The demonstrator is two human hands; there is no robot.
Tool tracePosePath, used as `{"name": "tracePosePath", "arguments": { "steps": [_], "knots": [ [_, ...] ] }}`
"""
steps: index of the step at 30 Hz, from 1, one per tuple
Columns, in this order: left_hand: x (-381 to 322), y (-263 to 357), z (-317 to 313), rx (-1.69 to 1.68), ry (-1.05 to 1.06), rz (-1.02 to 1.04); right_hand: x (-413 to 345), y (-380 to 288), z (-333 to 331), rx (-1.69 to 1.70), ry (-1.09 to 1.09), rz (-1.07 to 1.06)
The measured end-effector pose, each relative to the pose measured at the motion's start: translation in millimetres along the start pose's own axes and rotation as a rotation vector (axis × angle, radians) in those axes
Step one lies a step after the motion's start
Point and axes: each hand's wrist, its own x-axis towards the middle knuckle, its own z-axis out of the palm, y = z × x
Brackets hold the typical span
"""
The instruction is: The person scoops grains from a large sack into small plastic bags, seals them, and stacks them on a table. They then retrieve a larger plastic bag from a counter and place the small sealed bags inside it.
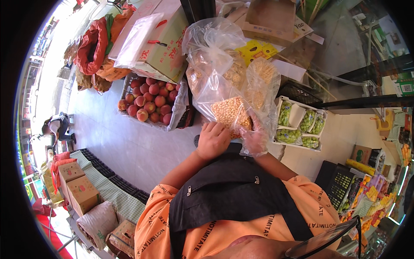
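Observation:
A flat block of puffed-grain snack (229,111) lies within a clear plastic bag (212,87) in front of my chest. My left hand (213,140) has curled fingers at the near left edge of that bag, gripping its plastic. My right hand (255,134), covered by clear plastic, holds the right side of the snack block. Just beyond are a large tied clear bag (215,42) with round, lumpy snacks in it and, to the right, another clear bag (263,77) of similar pieces.
Left of the bags stands a lined crate of peaches (152,100), with a printed carton (161,48) behind it. A white tray of packed green grapes (299,124) sits at right. Cartons (82,192) stand at lower left; a person (59,128) is at far left.

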Motion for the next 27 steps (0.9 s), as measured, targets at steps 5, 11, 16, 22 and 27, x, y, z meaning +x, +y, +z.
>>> {"name": "tracePosePath", "arguments": {
  "steps": [5, 11, 16, 22, 27],
  "knots": [
    [8, 13, -5, -0.058, 0.000, 0.109, 3, -3, -1, -0.018, 0.008, 0.009],
    [-1, 10, -5, -0.219, 0.260, -0.045, -8, -13, -9, 0.485, 0.164, 0.127],
    [-22, -9, 17, -1.189, 0.477, -0.888, -7, -12, -8, 0.699, 0.134, 0.268],
    [-38, -19, 30, -1.487, 0.207, -0.980, -4, -20, -8, 0.728, 0.212, 0.400],
    [-38, -9, 24, -1.340, 0.200, -1.023, -11, -29, -13, 0.560, 0.330, 0.356]
  ]
}}
